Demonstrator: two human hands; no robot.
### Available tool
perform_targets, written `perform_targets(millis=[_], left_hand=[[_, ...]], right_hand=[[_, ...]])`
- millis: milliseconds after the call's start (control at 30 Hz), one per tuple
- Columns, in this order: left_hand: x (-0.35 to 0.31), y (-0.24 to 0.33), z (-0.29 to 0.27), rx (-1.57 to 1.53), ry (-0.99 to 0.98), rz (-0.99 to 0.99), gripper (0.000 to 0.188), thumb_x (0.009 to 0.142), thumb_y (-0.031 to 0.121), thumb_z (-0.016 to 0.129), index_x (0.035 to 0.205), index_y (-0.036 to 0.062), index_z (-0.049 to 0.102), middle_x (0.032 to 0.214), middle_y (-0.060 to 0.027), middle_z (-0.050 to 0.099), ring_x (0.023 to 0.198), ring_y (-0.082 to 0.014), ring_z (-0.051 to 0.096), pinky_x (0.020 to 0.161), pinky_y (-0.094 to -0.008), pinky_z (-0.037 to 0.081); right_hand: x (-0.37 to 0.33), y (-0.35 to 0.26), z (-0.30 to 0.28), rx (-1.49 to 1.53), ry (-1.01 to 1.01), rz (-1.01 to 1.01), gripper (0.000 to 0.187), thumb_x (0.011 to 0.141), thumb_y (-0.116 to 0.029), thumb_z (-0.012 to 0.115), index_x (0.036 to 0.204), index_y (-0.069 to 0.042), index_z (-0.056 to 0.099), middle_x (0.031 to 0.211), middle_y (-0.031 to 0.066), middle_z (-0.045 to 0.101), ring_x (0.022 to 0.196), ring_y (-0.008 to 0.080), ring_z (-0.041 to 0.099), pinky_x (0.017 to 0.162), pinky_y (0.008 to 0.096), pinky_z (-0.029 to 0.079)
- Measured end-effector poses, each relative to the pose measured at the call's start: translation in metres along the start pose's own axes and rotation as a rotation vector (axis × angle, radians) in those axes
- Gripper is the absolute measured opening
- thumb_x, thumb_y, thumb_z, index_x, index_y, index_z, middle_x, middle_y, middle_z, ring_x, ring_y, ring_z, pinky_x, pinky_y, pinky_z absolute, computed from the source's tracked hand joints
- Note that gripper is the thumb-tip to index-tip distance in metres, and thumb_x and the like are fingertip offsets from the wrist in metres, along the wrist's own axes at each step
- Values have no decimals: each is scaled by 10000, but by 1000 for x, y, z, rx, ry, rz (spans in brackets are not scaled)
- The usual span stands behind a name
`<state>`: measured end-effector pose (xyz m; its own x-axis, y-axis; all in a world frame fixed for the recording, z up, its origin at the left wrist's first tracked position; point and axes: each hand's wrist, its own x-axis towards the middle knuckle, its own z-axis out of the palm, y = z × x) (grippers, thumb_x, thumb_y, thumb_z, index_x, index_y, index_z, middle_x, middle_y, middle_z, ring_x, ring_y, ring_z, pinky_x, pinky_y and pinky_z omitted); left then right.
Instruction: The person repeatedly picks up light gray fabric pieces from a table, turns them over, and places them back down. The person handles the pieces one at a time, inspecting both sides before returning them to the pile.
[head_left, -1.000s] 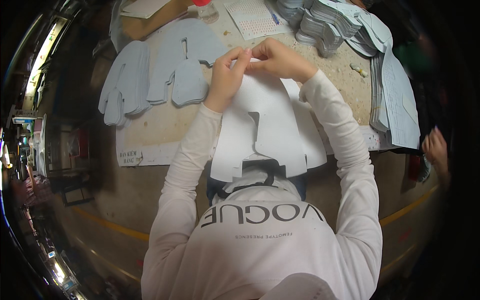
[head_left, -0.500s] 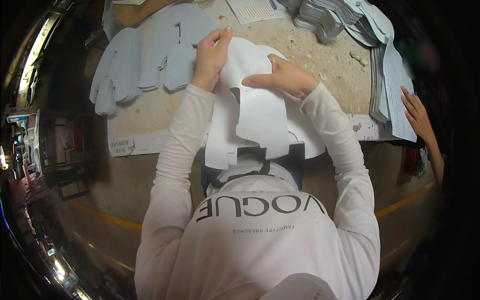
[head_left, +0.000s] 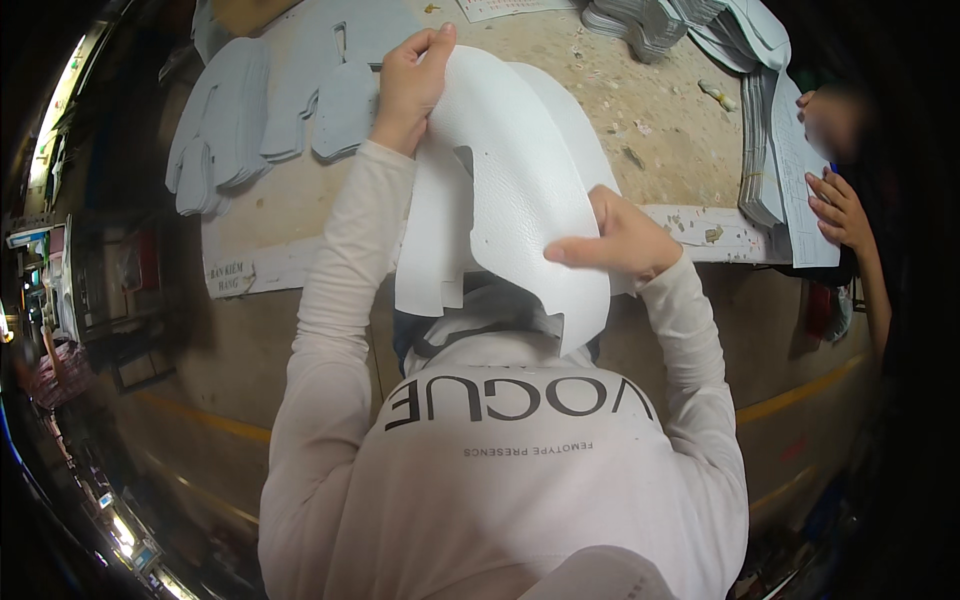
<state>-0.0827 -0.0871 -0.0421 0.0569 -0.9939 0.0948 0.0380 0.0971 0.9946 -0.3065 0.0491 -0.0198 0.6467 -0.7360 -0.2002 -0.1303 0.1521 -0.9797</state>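
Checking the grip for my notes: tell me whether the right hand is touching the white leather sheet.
Touching. The head view shows the right hand pinching the near edge of the white leather sheet, thumb lying on its surface, while the left hand grips its far edge.

Bare table between grey cut pieces, left, and stacked sheets, right.
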Motion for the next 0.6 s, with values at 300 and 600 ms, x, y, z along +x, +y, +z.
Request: perform_targets(millis=[300, 600], left_hand=[[1, -5, 8, 61, -28, 22, 325, 910, 288, 612, 672, 70, 574, 621, 78, 457, 616, -38, 373, 579, -203, 321], [3, -7, 21, -11, -128, -130, 270, 902, 315, 621, 823, 57, 635, 726, 6, 597, 661, -67, 518, 616, -217, 424]], right_hand=[[-62, 16, 5, 161, -78, 73, 350, 776, -193, 753, 567, 6, 554, 515, -49, 427, 499, 40, 314, 438, 248, 246], [-80, -5, -27, 103, -599, 2, 137, 870, -77, 622, 924, 7, 715, 710, 87, 706, 575, 80, 650, 495, 171, 458]])
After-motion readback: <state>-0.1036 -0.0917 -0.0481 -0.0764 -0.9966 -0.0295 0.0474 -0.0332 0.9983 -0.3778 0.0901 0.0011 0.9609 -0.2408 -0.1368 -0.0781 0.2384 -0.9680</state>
